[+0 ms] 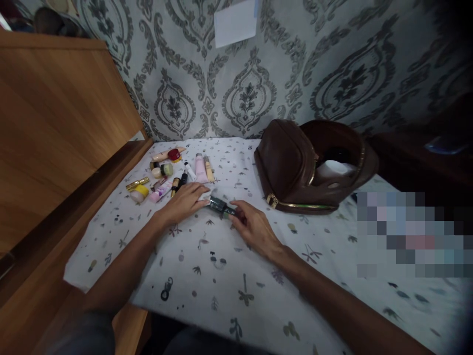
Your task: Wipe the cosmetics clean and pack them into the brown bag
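A dark, shiny cylindrical item lies slantwise between my two hands at the middle of the patterned white cloth. My left hand has its fingers closed on a small white piece at the item's left end; whether it is a tissue or a part of the item I cannot tell. At the other end, my right hand pinches the dark item between thumb and fingers. Just beyond my left hand are small cosmetics, among them a pink tube, a black tube and a yellow-lidded jar.
An open brown leather bag stands at the right rear, with something white inside. Wooden furniture borders the left side. Patterned wallpaper rises behind, bearing a white paper. A blurred-out patch covers the far right.
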{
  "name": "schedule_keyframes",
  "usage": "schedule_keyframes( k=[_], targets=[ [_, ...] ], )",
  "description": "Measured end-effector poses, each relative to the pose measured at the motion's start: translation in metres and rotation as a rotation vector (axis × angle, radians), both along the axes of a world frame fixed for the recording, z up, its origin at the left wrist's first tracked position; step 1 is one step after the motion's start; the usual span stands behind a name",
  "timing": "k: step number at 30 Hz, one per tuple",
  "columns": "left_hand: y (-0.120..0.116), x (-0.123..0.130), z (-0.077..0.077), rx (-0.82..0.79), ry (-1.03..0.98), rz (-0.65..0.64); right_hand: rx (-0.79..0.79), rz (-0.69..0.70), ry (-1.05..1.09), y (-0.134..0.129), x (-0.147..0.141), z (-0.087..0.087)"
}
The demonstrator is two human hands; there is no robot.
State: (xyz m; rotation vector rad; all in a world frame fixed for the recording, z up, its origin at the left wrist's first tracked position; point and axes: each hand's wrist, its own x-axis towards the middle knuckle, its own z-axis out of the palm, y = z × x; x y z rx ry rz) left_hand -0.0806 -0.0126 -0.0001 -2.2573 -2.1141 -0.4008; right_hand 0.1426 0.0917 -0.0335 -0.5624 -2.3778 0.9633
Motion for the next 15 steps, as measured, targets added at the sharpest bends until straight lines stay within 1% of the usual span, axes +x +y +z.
schedule_keyframes(
  k=[4,6,8,10,12,15],
  targets=[
    [-0.002,-0.013,-0.006,0.037,-0.062,0.109,0.003,-0.008,-0.027,-0.001,0.001,0.002],
    [-0.002,-0.013,-0.011,0.076,-0.04,0.137,0.04,-0.035,-0.019,-0.001,0.001,0.002],
    [0.0,-0.009,-0.016,0.132,0.015,0.136,0.07,-0.049,0.0,0.0,0.001,0.0],
    [0.003,0.002,-0.02,0.182,0.103,0.116,0.085,-0.047,0.004,0.001,0.0,-0.004],
    [0.005,0.018,-0.023,0.204,0.191,0.062,0.094,-0.053,-0.004,0.003,-0.002,-0.009],
    [0.008,0.045,-0.025,0.183,0.266,-0.088,0.123,-0.079,0.002,0.006,-0.004,-0.015]
  ],
)
